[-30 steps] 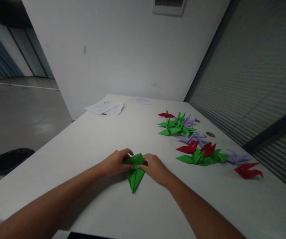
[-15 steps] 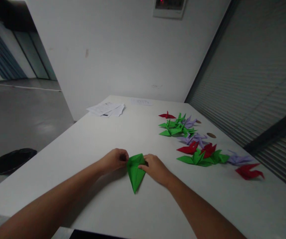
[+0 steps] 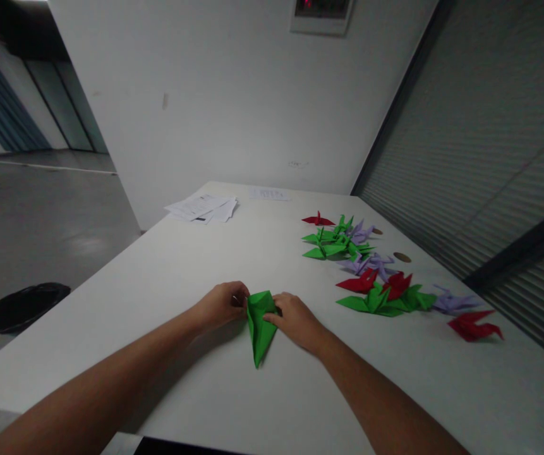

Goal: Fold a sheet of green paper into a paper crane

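Between my hands a folded piece of green origami paper (image 3: 259,322) lies on the white table, its narrow point toward me. My left hand (image 3: 224,304) pinches the paper's left edge, which stands a little raised, with a crease running down toward the point. My right hand (image 3: 297,321) grips the right edge, thumb on top of the paper and fingers at its far right side; part of that side is hidden under the hand.
To the right lie several folded paper cranes: green ones (image 3: 331,249), red ones (image 3: 475,326) and purple ones (image 3: 454,301). Printed sheets (image 3: 203,207) rest at the back left of the table (image 3: 196,259). A black-lined bin (image 3: 23,308) stands on the floor at left. Window blinds (image 3: 484,151) border the right.
My left hand has shifted slightly to the right, bringing the paper's left edge inward and up, so the green shape looks narrower. My right hand has stayed in place.
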A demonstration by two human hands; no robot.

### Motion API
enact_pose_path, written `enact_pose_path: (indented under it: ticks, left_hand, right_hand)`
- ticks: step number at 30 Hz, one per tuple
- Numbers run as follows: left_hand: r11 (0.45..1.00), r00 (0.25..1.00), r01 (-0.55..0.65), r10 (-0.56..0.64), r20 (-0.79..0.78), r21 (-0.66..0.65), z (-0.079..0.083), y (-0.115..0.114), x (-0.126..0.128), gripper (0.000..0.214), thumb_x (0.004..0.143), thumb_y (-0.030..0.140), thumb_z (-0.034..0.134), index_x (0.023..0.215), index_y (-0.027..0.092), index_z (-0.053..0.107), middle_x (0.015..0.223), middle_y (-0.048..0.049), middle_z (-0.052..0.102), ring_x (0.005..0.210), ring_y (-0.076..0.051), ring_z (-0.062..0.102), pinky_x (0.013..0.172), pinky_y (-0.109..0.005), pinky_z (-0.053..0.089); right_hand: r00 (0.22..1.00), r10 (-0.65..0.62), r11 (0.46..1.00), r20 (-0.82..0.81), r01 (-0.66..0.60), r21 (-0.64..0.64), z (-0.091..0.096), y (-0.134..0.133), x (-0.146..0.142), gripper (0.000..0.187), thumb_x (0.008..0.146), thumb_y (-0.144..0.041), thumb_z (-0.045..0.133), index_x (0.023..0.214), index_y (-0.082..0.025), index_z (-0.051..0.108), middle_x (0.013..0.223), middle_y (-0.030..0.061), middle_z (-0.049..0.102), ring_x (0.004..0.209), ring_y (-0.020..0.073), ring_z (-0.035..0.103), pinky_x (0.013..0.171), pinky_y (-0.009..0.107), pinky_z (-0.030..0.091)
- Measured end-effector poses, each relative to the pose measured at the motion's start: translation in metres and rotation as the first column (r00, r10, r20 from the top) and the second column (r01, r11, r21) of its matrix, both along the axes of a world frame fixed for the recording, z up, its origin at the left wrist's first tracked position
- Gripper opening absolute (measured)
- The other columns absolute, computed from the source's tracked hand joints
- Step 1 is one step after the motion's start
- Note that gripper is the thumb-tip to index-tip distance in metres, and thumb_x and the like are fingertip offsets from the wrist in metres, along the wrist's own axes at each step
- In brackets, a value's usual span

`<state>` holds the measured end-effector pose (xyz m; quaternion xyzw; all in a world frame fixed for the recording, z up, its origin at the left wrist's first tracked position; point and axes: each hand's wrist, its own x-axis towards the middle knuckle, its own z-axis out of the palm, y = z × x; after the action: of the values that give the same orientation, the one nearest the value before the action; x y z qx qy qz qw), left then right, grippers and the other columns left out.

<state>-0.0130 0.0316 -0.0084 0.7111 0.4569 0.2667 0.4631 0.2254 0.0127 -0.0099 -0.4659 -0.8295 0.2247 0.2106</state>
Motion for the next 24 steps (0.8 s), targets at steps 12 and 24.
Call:
enact_pose_path:
  ticks: [12,24]
  left_hand:
    - [0.996,0.994,0.086,-0.085,-0.065,0.011,0.001,-0.002,0.002,0.018,0.071,0.018,0.068,0.088,0.016,0.073,0.079,-0.0012,0.073,0.074,-0.017,0.066,0.070,-0.026,0.051]
    - [0.991,0.991,0.115,-0.110,-0.079,0.066,0.007,-0.006,0.004,0.010,0.077,0.021,0.068,0.086,0.017,0.070,0.073,0.0014,0.067,0.070,-0.014,0.059,0.066,-0.024,0.045]
  right_hand:
    - [0.989,-0.145,0.989,0.034,0.145,0.008,0.002,-0.003,-0.012,0.030,0.095,-0.039,0.070,0.074,-0.018,0.072,0.074,0.0058,0.073,0.072,0.0200,0.063,0.067,0.030,0.038]
    - [0.981,-0.189,0.982,0.050,0.190,-0.017,-0.001,-0.001,-0.014,0.025,0.092,-0.028,0.070,0.068,-0.019,0.069,0.070,0.0047,0.071,0.067,0.0179,0.061,0.061,0.028,0.032]
